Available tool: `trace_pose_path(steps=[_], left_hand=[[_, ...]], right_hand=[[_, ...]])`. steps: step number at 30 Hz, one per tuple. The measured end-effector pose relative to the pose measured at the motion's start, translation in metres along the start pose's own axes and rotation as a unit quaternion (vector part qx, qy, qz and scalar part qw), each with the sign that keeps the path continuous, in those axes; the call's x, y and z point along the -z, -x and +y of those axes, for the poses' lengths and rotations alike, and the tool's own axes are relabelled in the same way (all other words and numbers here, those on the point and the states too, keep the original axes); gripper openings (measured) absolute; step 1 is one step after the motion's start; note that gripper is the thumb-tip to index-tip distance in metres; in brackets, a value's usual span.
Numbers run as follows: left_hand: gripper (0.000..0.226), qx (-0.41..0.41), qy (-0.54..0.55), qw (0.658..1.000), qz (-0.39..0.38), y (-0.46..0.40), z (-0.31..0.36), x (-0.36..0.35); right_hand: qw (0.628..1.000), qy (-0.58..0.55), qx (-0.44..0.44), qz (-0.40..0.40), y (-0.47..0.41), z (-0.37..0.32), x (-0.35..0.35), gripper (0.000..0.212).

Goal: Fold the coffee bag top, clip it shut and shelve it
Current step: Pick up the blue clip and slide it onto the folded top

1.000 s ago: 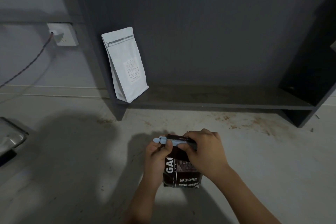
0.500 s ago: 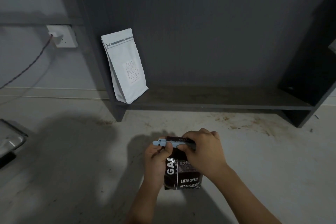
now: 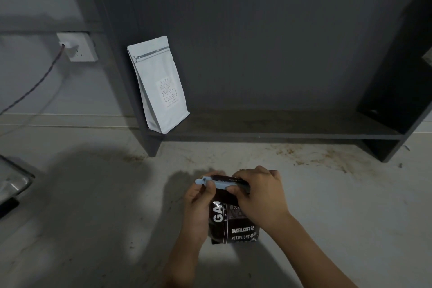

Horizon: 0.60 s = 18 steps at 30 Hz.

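Note:
A dark brown coffee bag with white lettering stands upright on the pale counter, near the bottom centre. Its top is folded over. A light blue clip lies across that fold, its rounded end sticking out to the left. My left hand holds the bag's left side, thumb pressed on the clip. My right hand covers the bag's upper right and grips the clip's right part, which is hidden under its fingers. The dark grey shelf runs behind, across the middle.
A pale blue pouch stands upright at the shelf's left end, against the shelf's side panel. A wall socket with a cable sits at the left. A metal tray lies at the left edge. Brown stains mark the counter near the shelf.
Both hands and the bag have stayed almost in place. My left thumb has shifted slightly along the clip.

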State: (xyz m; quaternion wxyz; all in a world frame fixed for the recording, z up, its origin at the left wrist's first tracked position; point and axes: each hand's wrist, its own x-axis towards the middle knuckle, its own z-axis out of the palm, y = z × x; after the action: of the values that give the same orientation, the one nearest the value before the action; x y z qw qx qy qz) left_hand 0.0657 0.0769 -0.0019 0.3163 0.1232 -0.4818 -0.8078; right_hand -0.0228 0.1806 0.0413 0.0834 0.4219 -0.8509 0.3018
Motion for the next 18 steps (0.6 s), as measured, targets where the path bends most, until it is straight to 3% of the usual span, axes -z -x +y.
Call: trace_pose_path(steps=[18], left_hand=[[0.043, -0.021, -0.026, 0.999, 0.002, 0.0017, -0.0011, 0.0018]], right_hand=[[1.0, -0.005, 0.013, 0.007, 0.0018, 0.0021, -0.0019, 0.016]])
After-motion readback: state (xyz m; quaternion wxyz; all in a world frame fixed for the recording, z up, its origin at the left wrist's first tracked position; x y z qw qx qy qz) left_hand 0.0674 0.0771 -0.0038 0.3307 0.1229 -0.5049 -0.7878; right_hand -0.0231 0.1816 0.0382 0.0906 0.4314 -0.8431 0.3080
